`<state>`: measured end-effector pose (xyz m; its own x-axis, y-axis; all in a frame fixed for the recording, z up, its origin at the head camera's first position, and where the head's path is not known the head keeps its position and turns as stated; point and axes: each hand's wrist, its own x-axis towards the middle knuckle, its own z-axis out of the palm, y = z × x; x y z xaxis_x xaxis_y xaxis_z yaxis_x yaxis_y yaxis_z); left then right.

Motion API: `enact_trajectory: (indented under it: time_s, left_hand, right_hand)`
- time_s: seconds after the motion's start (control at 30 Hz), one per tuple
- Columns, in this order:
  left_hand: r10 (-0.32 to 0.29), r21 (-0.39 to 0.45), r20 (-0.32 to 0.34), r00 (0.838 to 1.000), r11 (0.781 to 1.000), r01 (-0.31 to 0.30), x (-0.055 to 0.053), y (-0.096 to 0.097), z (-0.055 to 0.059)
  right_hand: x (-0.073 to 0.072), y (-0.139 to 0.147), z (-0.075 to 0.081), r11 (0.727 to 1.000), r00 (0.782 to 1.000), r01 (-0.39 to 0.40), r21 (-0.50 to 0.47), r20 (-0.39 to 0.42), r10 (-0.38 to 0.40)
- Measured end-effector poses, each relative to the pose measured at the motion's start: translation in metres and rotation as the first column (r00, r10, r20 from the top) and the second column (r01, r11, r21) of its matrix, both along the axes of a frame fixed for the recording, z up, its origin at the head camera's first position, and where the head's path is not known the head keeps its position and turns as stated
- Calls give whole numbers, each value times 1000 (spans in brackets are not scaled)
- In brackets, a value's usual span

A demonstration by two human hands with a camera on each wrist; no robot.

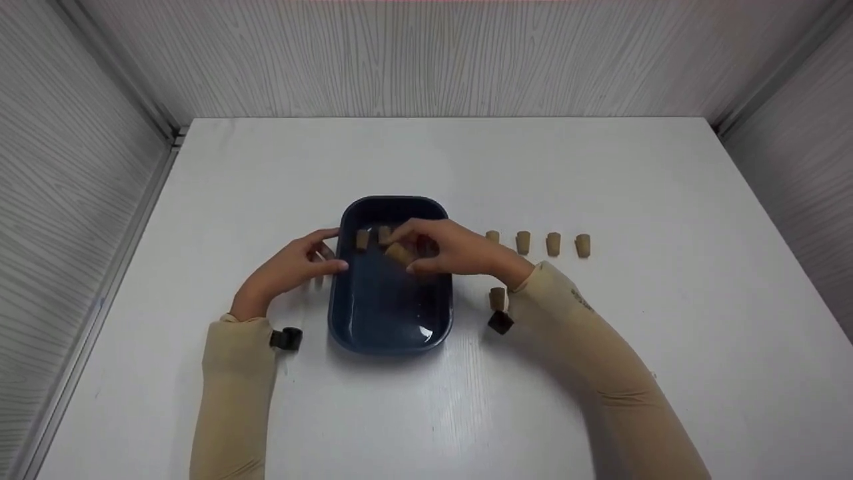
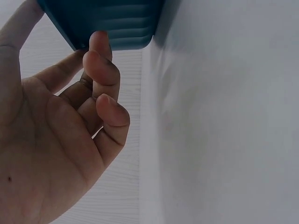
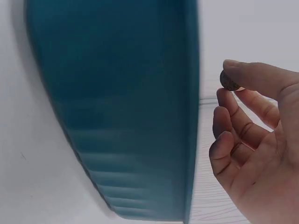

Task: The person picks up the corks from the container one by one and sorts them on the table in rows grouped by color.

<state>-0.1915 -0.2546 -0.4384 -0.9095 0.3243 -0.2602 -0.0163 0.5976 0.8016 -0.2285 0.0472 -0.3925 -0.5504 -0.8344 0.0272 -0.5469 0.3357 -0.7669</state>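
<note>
My right hand (image 1: 453, 250) pinches a cork stopper (image 1: 400, 254) between thumb and fingertips above a dark blue tray (image 1: 390, 343). The right wrist view shows the round end of this cork (image 3: 229, 81) at the fingertips, beside the tray's wall (image 3: 117, 93). Two more corks stand inside the tray's far part, one at the left (image 1: 362, 240) and another cork (image 1: 384, 235) close to the held one. At the tray's left side, my left hand (image 1: 293, 265) touches the rim with thumb and forefinger. Its other fingers (image 2: 107, 74) bend loosely outside the wall.
Several corks (image 1: 553, 244) form a row on the white table (image 1: 600, 180) right of the tray, the nearest partly behind the right hand. Another cork (image 1: 497, 299) is beside the right wrist camera (image 1: 500, 323). Panel walls (image 1: 440, 60) bound the table's back and sides.
</note>
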Motion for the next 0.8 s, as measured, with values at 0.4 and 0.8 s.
enact_trajectory:
  time_s: [0.4,0.8]
  left_hand:
    - [4,-9,10,1000,1000,-4,-1,-1,-1]
    - [7,-15,2,1000,1000,-7,-2,-1,-3]
  right_hand:
    - [18,36,1,989,990,139,-55,34,-137]
    - [25,88,-3,940,941,339,-39,20,-339]
